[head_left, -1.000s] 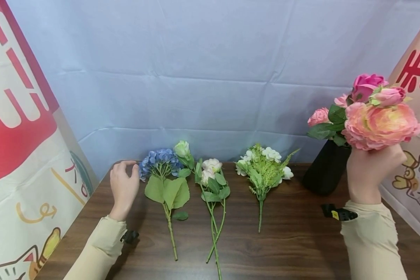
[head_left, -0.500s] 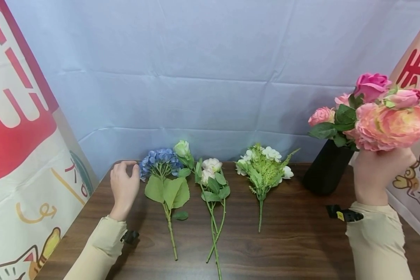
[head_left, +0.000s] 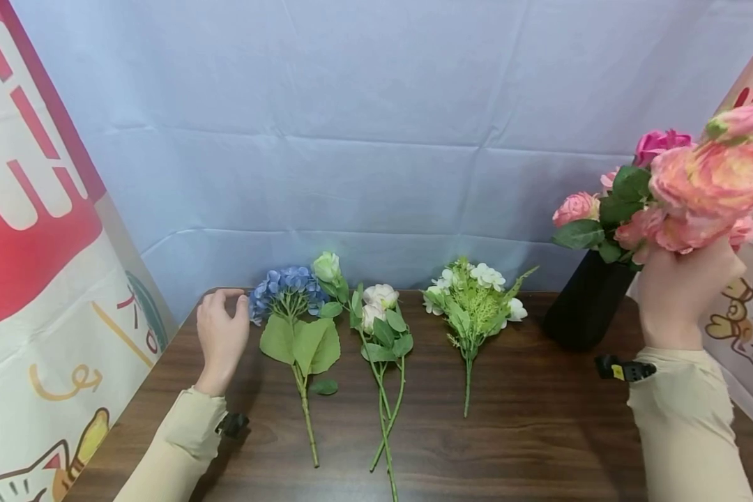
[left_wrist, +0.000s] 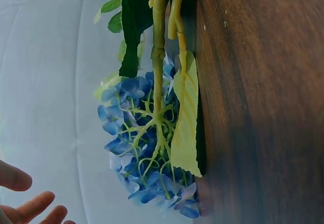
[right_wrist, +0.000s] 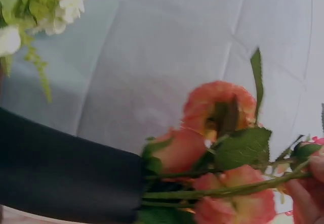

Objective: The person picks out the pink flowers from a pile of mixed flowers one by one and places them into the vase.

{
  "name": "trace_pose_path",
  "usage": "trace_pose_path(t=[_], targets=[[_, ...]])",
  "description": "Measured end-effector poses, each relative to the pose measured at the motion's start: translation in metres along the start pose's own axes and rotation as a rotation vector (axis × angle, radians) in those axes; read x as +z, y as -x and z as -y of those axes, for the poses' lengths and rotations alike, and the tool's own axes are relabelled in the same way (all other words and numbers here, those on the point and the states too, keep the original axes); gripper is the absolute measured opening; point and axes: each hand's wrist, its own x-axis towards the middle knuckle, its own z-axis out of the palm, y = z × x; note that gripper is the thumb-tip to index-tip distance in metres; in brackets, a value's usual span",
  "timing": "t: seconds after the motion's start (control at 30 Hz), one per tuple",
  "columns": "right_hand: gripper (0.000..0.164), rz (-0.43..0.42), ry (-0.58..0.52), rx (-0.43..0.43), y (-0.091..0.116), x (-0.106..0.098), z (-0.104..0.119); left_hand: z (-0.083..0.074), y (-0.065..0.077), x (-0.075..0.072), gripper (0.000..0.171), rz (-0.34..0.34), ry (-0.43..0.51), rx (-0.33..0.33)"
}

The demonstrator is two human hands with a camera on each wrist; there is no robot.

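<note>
My right hand pinches the green stem of a pink-orange peony, just under its bloom. The lower end of that stem goes into the black vase, and its tip is hidden inside. Other pink blooms stand in the vase, among them a magenta rose and a small pink flower. My left hand rests at the table's left edge with relaxed fingers and holds nothing. Beside it lies a blue hydrangea, apart from the fingers in the left wrist view.
Pale roses with crossed stems and a green-white rose bud lie mid-table. To their right is a white-flowered spray. A loose leaf lies on the brown table. A pale blue cloth hangs behind.
My right hand has moved right, then slightly up, with the peony rising and leaning in its grip. The magenta rose has shifted a little. The left hand has stayed still.
</note>
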Motion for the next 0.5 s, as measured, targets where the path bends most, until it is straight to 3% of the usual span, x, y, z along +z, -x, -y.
trace_pose_path(t=[0.17, 0.37, 0.5], targets=[[0.021, 0.088, 0.029, -0.011, -0.012, -0.001, 0.004, 0.001, -0.001, 0.000, 0.021, -0.002, 0.000, -0.002], [0.035, 0.258, 0.027, 0.049, -0.019, -0.003, 0.016, 0.004, -0.001, 0.000, 0.021, 0.000, -0.006, -0.008], [0.034, 0.273, 0.046, 0.036, -0.020, -0.003, 0.017, 0.004, -0.002, -0.001, 0.022, 0.000, -0.005, -0.012]])
